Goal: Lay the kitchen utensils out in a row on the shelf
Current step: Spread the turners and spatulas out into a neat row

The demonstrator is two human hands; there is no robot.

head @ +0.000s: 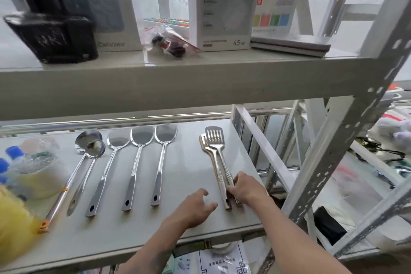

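Steel utensils lie side by side on the grey shelf, handles toward me. From the left: two ladles, the left one with orange handle trim, then three solid spatulas. Further right, a pair of slotted spatulas lie stacked, one partly over the other. My right hand grips their handles near the ends. My left hand hovers just left of those handles with fingers apart, holding nothing.
Plastic-wrapped bottles with blue caps and a yellow item crowd the shelf's left end. The upper shelf overhangs closely, holding boxes and a black basket. A perforated steel upright stands at the right.
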